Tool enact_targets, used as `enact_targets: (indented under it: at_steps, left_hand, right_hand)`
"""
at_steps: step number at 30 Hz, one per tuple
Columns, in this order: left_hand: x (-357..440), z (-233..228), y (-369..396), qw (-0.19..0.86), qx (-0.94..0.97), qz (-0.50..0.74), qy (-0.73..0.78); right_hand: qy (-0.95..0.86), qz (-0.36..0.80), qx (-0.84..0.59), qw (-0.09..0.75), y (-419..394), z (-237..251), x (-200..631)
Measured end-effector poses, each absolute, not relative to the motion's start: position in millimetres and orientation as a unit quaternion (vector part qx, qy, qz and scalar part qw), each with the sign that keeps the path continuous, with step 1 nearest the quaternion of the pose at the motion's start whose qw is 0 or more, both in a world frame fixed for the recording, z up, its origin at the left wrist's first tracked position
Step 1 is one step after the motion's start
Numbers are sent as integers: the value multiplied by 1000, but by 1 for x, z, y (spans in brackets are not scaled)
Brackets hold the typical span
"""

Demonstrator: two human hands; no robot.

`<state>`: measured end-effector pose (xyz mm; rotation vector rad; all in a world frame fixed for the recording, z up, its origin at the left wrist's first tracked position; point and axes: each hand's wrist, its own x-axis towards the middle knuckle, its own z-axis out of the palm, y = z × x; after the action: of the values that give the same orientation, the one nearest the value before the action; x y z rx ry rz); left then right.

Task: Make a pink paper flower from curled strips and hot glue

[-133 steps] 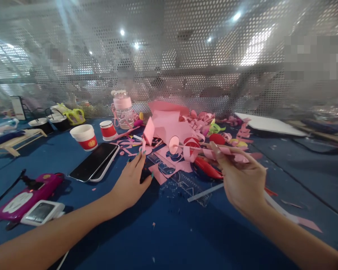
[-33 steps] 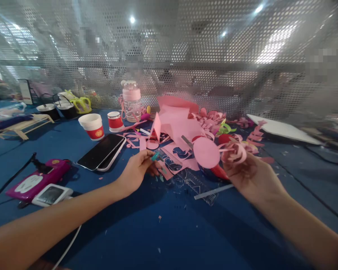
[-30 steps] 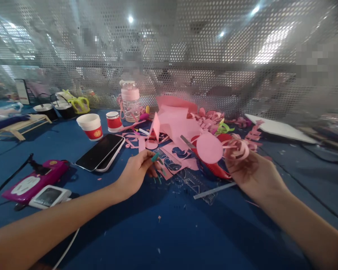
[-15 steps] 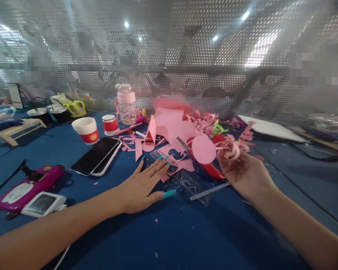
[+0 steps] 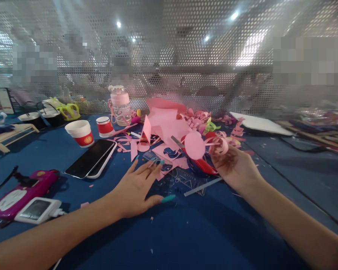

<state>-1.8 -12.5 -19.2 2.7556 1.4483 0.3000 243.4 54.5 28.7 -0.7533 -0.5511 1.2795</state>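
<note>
**A curled pink paper piece held up over a crowded table**

In the head view, the only one, the right hand (image 5: 238, 165) has its fingers closed on the curled end of the pink paper piece (image 5: 194, 145), raised above the table (image 5: 186, 240). The disc end points left, clear of the palm, presumably so that it is not creased (the fingertips are partly hidden behind the curls). The left hand (image 5: 133, 191) is open, holding nothing, its fingers spread low over the table; it seems to rest there as a steady support, fingertips just beside the clear stencil (image 5: 183, 179).

Pink sheets (image 5: 167, 125) and paper scraps lie heaped towards the far edge, perhaps to keep the stretch nearer the person free for working. The bottle (image 5: 120, 108) stands upright at that edge, beside the heap. The stacked paper cups (image 5: 80, 132) and the phone (image 5: 86, 163) sit on the table's left side, probably out of the way of both hands.
</note>
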Motion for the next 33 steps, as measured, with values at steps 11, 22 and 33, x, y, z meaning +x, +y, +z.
enact_targets:
  at_steps: [11,22,33]
  left_hand:
    - [18,-25,31,84,874,78,473]
    - [23,-27,29,22,820,89,565]
    - [15,-29,33,72,821,87,560]
  right_hand:
    - [-233,637,-340,652,51,28,242]
    - [-214,642,-330,658,51,27,242]
    - [-210,641,-334,658,49,30,243]
